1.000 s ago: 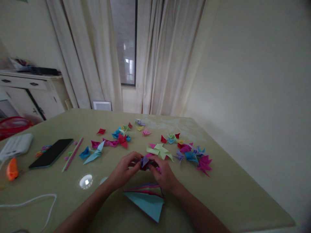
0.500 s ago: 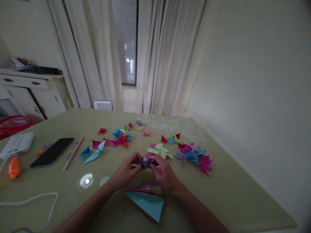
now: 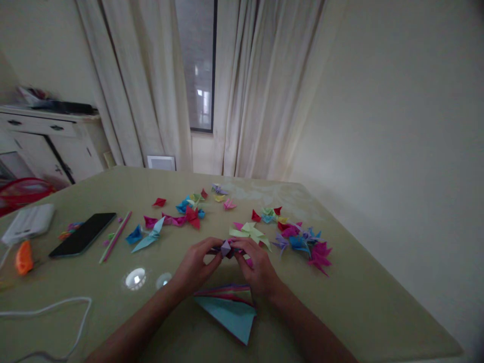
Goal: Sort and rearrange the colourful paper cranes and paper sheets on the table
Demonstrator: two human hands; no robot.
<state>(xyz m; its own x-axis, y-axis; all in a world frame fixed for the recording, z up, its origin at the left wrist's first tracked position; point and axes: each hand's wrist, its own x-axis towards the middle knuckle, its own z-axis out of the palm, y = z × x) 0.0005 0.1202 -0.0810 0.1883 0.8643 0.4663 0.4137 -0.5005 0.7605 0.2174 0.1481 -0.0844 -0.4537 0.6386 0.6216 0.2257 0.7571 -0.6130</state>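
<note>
Between my two hands is a small folded origami piece (image 3: 226, 248) in purple with darker parts, held above the table. My left hand (image 3: 196, 262) pinches its left side between thumb and fingers. On its right side, the fingers and thumb of my right hand (image 3: 257, 264) are closed too. Part of the piece is hidden behind my fingertips. Below my hands lies a stack of folded coloured paper (image 3: 229, 312), light blue on top with pink and red layers. Just beyond my right hand sits a pale green pinwheel-like paper fold (image 3: 250, 233).
Colourful origami pieces lie in a right cluster (image 3: 300, 241) and a far-left cluster (image 3: 191, 212). Leftward are a light blue paper crane (image 3: 151, 236), two thin sticks (image 3: 115, 239), a black phone (image 3: 83, 234), an orange object (image 3: 24, 258), a white device (image 3: 29, 222) and a white cable (image 3: 56, 305).
The purple origami piece has turned slightly between my fingers, so a pale purple pointed face now shows. Both hands keep nearly the same place. The view has shifted very slightly.
</note>
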